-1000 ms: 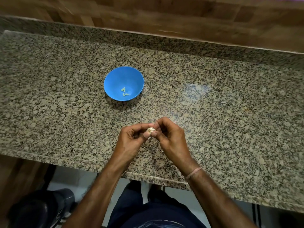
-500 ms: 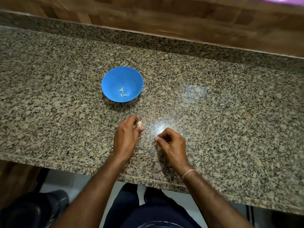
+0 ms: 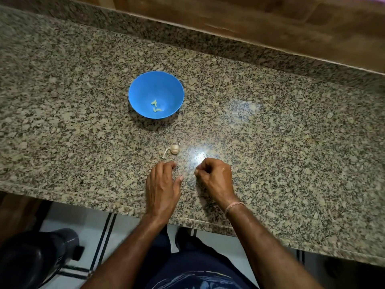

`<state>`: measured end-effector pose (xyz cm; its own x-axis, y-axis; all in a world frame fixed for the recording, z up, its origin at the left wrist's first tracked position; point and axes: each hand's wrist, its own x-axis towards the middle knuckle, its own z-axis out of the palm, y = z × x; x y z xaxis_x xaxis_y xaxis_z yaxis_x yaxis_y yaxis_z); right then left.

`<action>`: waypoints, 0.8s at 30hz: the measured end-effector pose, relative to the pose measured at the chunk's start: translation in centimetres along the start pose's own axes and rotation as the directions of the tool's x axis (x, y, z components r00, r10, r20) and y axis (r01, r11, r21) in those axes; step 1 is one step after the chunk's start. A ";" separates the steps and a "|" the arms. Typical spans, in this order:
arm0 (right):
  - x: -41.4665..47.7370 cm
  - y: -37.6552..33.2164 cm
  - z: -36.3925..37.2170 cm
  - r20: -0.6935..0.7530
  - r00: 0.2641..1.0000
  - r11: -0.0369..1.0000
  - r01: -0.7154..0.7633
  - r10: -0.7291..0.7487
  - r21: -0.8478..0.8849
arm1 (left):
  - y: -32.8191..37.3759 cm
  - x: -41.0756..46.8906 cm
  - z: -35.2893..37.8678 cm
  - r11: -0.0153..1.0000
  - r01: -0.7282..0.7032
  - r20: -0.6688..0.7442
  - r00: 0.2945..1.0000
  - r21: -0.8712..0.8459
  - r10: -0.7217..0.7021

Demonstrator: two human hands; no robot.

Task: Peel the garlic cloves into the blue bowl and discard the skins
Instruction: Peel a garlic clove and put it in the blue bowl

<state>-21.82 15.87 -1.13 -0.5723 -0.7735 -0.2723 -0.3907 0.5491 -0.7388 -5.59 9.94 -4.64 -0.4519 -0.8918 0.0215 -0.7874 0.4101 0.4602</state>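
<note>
Head view, one entry.

Items: blue bowl upright on the granite countertop, with three small peeled cloves lying at its bottom. Garlic bulb, skin on, with a curling stalk, lies on the counter between the bowl and the hands, apart from both.

Hands: left hand rests palm-down near the counter's front edge, fingers loose and slightly spread, holding nothing. Right hand is curled, thumb and forefinger pinched together on what looks like a thin pale scrap. It is too small to say whether it is skin or clove. A thin band sits on that wrist.

Risks, as judged:
- The speckled granite would hide any dropped skin, so bits could go undiscarded.
- The round bulb could roll if nudged.
- A loosely pinched scrap could slip off the front edge to the floor.
- Skin flicked toward the bowl would mix with the peeled cloves.

Markings: no brand, label or writing is legible anywhere.
</note>
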 end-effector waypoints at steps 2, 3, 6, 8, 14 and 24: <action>0.1 -0.2 -0.1 0.014 1.000 0.999 -0.009 0.009 -0.037 | -0.2 0.0 0.1 1.000 0.005 0.011 1.000 -0.012 -0.005; 0.3 -0.4 -0.1 0.023 0.999 0.999 -0.024 0.025 -0.048 | -0.2 0.0 0.0 1.000 0.009 0.018 1.000 -0.021 -0.009; 0.9 -0.9 -0.2 0.036 0.997 0.993 -0.063 0.067 -0.096 | 0.0 0.0 -0.2 0.998 0.032 0.041 0.999 -0.051 -0.030; 1.2 -1.0 -0.2 0.042 0.997 0.989 -0.061 0.067 -0.137 | 0.2 0.0 -0.3 0.997 0.047 0.047 0.998 -0.053 -0.045; 0.8 -1.2 -0.1 0.039 0.995 0.991 -0.092 0.096 -0.097 | 0.8 0.4 -1.2 0.986 0.093 0.088 0.993 -0.139 -0.081; -2.2 -1.9 -1.0 0.427 0.851 0.444 -0.524 0.306 0.727 | 3.3 1.7 -2.9 0.636 0.446 0.367 0.892 -0.630 -0.263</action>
<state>-20.56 16.87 1.51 -0.2987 -0.6254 -0.7209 0.6509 0.4190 -0.6331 -7.72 9.22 -0.57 -0.3501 -0.8335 -0.4275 -0.4384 -0.2575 0.8611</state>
